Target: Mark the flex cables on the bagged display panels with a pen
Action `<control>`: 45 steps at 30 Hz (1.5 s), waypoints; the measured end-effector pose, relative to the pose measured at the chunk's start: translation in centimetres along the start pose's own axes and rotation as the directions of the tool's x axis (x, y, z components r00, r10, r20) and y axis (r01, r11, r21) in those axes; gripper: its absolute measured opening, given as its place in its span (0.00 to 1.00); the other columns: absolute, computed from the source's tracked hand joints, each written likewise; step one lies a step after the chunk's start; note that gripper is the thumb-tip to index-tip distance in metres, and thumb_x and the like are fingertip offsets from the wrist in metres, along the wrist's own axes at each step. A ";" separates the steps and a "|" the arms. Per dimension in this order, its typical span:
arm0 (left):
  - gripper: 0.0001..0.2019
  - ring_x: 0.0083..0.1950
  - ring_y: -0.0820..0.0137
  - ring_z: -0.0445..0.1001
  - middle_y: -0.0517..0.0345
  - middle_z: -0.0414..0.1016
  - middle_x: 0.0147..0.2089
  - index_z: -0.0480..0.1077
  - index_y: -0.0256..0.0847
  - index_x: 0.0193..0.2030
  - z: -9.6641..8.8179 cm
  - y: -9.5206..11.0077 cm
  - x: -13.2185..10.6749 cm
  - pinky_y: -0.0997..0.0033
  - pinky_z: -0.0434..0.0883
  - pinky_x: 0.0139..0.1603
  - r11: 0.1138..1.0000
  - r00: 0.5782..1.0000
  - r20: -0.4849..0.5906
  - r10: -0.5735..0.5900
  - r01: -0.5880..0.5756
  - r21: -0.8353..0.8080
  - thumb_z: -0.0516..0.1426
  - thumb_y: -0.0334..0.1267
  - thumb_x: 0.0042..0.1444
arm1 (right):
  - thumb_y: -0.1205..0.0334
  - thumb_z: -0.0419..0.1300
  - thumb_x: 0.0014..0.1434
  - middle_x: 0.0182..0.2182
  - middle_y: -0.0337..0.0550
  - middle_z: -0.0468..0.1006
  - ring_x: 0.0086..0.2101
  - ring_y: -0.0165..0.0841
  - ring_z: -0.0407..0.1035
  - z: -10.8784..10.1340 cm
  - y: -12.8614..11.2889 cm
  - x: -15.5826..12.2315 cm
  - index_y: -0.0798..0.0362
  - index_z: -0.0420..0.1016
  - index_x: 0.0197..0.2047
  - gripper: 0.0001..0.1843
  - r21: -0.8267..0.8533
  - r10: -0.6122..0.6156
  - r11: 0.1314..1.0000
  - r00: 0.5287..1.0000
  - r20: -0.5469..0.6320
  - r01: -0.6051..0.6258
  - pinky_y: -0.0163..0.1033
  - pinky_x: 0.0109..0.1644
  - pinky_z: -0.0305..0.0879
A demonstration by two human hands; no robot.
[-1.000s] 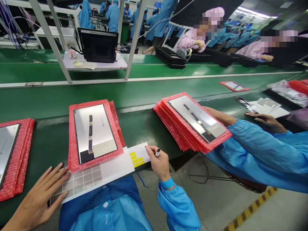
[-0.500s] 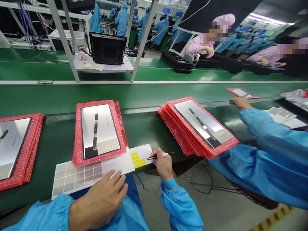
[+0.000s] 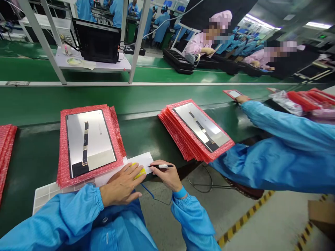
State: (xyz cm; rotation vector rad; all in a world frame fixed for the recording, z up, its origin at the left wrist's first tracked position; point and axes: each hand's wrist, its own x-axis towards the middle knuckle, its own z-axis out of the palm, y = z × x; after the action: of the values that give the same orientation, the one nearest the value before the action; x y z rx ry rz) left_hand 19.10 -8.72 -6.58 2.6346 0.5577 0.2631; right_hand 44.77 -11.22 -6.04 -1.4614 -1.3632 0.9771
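Left hand [image 3: 123, 187] is lying open, fingers outstretched, over the yellow-labelled sheet [image 3: 144, 161], probably light and flexible, best held by its edges; right hand [image 3: 168, 177] is pinching slim tweezers [image 3: 161, 166].

Can pass over dark-green tabletop [image 3: 141, 134] between left silver-topped red bubble-wrap stack [image 3: 91, 139] and right silver-topped red bubble-wrap stack [image 3: 197, 129]; nearside, obstructed by bare right hand [image 3: 166, 175].

Bubble wrap [image 3: 64, 174] was red | left display panel [image 3: 101, 139] was silver-grey, its ribbon strip [image 3: 86, 141] black with pale bands | stickers [image 3: 141, 173] were yellow | tweezers [image 3: 162, 166] were black and white | sleeves [image 3: 52, 223] were blue | worktop [image 3: 141, 136] was green | floor tape [image 3: 246, 219] was yellow-black striped
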 end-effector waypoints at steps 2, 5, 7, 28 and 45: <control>0.38 0.80 0.48 0.52 0.41 0.50 0.80 0.53 0.43 0.76 -0.1 0.0 -0.1 0.45 0.50 0.78 1.000 1.000 0.017 -0.016 0.016 -0.022 0.60 0.53 0.65 | 0.52 0.74 0.56 0.31 0.46 0.86 0.28 0.37 0.79 0.1 0.2 -0.1 0.51 0.88 0.37 0.11 -0.020 -0.003 1.000 1.000 -0.008 0.003 0.39 0.32 0.78; 0.39 0.80 0.47 0.51 0.38 0.50 0.80 0.54 0.42 0.76 -0.4 0.1 0.1 0.44 0.50 0.78 0.999 0.999 0.046 -0.027 0.029 -0.026 0.61 0.51 0.64 | 0.53 0.75 0.54 0.32 0.46 0.88 0.31 0.40 0.81 0.2 0.3 -0.2 0.50 0.88 0.36 0.11 -0.027 -0.005 1.000 1.000 -0.014 0.004 0.41 0.36 0.79; 0.38 0.79 0.46 0.52 0.37 0.51 0.80 0.55 0.41 0.76 -0.6 0.3 0.2 0.43 0.50 0.78 0.999 0.997 0.065 -0.034 0.036 -0.021 0.62 0.49 0.63 | 0.54 0.75 0.55 0.32 0.46 0.88 0.31 0.40 0.82 0.2 0.1 -0.3 0.50 0.88 0.36 0.09 -0.026 -0.004 1.000 1.000 -0.013 0.003 0.41 0.36 0.79; 0.38 0.80 0.45 0.51 0.39 0.50 0.80 0.56 0.42 0.75 -0.4 0.6 0.1 0.43 0.53 0.77 0.998 0.997 0.050 -0.060 0.062 -0.024 0.64 0.47 0.62 | 0.57 0.73 0.57 0.30 0.45 0.87 0.29 0.38 0.79 0.4 -0.1 -0.3 0.50 0.88 0.34 0.06 -0.078 -0.010 0.997 1.000 -0.011 0.009 0.39 0.34 0.75; 0.39 0.80 0.44 0.51 0.38 0.51 0.80 0.57 0.41 0.75 -0.5 0.6 0.2 0.43 0.53 0.77 0.998 0.997 0.057 -0.060 0.061 -0.029 0.64 0.48 0.62 | 0.54 0.75 0.53 0.25 0.44 0.85 0.24 0.36 0.76 0.3 -0.5 -0.4 0.52 0.88 0.33 0.10 0.046 0.111 0.993 0.993 -0.037 -0.109 0.39 0.29 0.74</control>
State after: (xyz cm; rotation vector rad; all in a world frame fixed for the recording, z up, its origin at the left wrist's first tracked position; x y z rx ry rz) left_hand 19.32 -8.94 -5.91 2.5821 0.6085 0.1771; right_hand 44.30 -11.58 -5.71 -1.5278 -1.2360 1.0368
